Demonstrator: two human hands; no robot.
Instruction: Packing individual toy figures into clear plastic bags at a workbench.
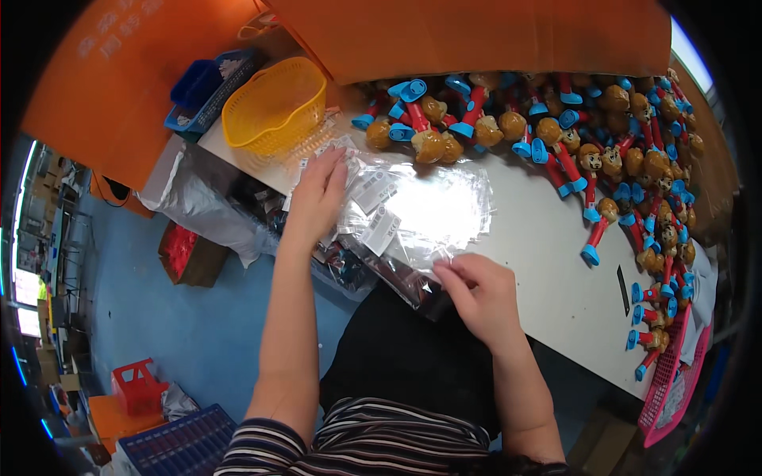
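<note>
A stack of clear plastic bags [444, 202] lies at the table's front edge, bright with glare, its near side hanging slightly over. White printed labels [382, 230] show on its left part. My left hand [320, 189] rests on the stack's far left corner, fingers stretched out and holding nothing. At the near right corner, my right hand [482, 293] pinches the edge of a bag between thumb and fingers. Beyond the stack lies a heap of figurines [591, 159] with brown hair, red bodies and blue feet.
A yellow basket [274, 107] and a blue bin [198, 91] stand at the back left. A pink basket [667, 389] sits at the table's right end, near a dark flat strip [623, 289]. Orange board [492, 40] walls the back. Below left are a carton [194, 262] and blue crate [178, 444].
</note>
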